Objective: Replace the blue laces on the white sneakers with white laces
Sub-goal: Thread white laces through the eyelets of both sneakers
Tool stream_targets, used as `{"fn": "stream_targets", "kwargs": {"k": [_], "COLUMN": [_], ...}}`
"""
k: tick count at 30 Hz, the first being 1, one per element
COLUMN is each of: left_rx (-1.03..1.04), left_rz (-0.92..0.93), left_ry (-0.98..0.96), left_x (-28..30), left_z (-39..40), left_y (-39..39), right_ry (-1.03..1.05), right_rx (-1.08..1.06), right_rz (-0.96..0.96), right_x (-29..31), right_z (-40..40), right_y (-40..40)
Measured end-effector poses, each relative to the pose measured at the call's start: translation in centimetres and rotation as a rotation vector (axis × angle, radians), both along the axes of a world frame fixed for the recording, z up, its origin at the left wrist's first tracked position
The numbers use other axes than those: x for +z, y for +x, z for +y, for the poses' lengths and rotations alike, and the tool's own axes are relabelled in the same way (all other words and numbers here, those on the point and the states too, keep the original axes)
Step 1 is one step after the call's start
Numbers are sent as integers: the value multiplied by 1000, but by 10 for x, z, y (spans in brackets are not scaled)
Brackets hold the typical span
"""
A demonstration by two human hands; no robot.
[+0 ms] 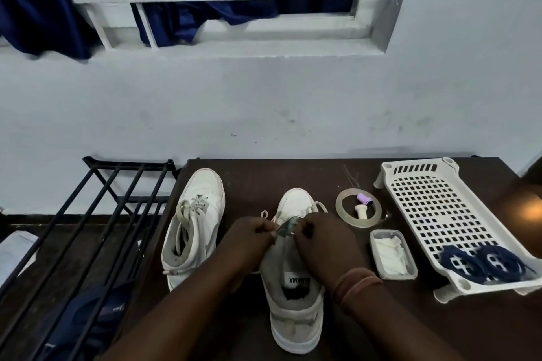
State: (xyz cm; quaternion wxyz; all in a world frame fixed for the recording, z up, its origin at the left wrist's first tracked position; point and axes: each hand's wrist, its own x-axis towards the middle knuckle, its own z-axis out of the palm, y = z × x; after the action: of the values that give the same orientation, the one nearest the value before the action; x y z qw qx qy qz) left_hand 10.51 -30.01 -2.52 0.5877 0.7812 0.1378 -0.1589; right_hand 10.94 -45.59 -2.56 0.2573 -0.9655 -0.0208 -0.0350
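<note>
At the far left a black metal rack (88, 231) butts against the tabletop (264, 176); its bars stand just beside the tabletop's left edge, so there is little room to swing an elbow that way. Next comes the left sneaker (193, 228), toe toward the wall, already threaded with a white lace (187, 211), so that half of the job looks finished.

The step in hand is the second shoe. The middle sneaker (293, 287) stands with its heel toward the person, and both hands meet over its tongue. The left hand (249, 240) has its fingers curled in a pinch on the pale lace, and the right hand (322, 240) pinches the same spot from the other side (whether they hold the lace tip alone or an eyelet flap too is hidden by the knuckles). Loose loops of lace (265, 214) lie near the toe. The next move probably calls for feeding the tip through an eyelet and drawing the slack up evenly.

To the right sit a tape roll (343, 214), a small tub (393, 255) of white stuff, then a white perforated basket (434, 208) holding the blue laces (484, 264), off both shoes. The basket's near corner stands close to the tabletop's front edge; open tabletop remains mostly behind the shoes, toward the wall.
</note>
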Motion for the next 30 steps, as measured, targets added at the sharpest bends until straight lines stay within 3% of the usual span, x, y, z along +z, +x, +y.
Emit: {"fn": "stream_targets", "kwargs": {"k": [6,17,22,26,30], "left_rx": [52,55,80,107,48], "left_rz": [35,46,115,268,301], "left_ry": [-162,-169,-203,-406,-378], "left_x": [-7,4,6,1,2], "left_z": [-1,-3,-1,5,5], "left_y": [-2,-8,-5,1,7], "right_ry": [3,5,-71,75,145], "right_rx": [-31,-76,13,-9,-11], "right_rz": [-40,10,11,-13,-29], "right_x": [-2,-2,-2,3,7], "right_z": [7,20,19,21,23], "right_y": [0,0,0,-1,-4]}}
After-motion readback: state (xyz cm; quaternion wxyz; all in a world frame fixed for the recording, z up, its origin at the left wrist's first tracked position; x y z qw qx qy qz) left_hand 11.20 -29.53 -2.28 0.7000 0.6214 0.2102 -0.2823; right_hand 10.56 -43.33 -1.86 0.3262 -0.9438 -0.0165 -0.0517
